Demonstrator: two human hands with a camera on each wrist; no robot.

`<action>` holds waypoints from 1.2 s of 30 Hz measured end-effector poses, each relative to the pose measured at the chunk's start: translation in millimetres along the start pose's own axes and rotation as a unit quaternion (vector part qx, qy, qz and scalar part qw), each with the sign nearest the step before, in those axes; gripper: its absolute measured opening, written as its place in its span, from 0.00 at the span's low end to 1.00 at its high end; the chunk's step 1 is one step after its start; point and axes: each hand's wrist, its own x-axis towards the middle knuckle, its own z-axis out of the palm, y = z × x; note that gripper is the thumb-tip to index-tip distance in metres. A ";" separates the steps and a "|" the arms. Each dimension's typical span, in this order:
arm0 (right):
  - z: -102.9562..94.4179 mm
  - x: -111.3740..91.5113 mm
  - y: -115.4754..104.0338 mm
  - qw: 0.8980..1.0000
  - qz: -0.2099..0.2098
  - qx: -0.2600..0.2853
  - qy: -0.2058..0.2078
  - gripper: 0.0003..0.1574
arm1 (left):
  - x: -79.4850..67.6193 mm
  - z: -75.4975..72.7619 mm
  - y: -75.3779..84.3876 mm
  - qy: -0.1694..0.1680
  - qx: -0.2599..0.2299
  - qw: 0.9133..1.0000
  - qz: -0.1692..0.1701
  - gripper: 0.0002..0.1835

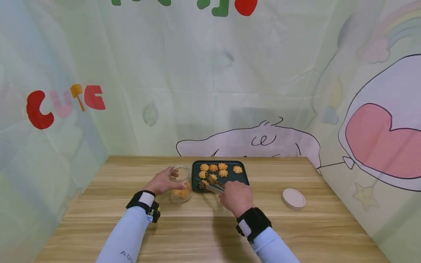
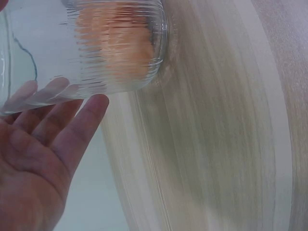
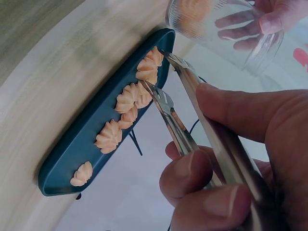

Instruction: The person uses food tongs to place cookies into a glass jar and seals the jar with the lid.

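My left hand (image 1: 166, 181) holds a clear glass jar (image 1: 181, 172) upright on the table, thumb on the near side and fingers round the far side. Orange-brown piped cookies (image 2: 120, 41) lie in the jar's bottom. In my right hand (image 1: 237, 197) is a pair of metal tongs (image 3: 185, 127) with fork-like tips. Those tips are spread apart at a cookie (image 3: 147, 71) near the left end of a dark teal tray (image 1: 245, 179); whether they touch it I cannot tell. Several swirled cookies (image 1: 223, 173) sit on this tray, just right of the jar.
A round, pale pinkish lid (image 1: 294, 199) lies on the wooden table (image 1: 184, 237) to the right. Behind the table hangs a printed cloth backdrop (image 1: 184, 91), and it also runs along both sides.
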 end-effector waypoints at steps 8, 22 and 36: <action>-5.9 1.4 5.0 1.000 0.015 0.010 -0.004 0.21 | 0.7 0.2 -1.4 0.001 -0.002 1.000 0.002 0.46; -27.2 0.2 9.2 0.999 0.004 0.034 0.038 0.18 | -1.3 0.5 0.5 0.000 -0.004 1.000 0.002 0.45; -56.5 -1.8 1.6 0.994 -0.027 0.034 0.103 0.19 | -7.4 -0.2 6.3 -0.004 -0.014 1.000 0.004 0.44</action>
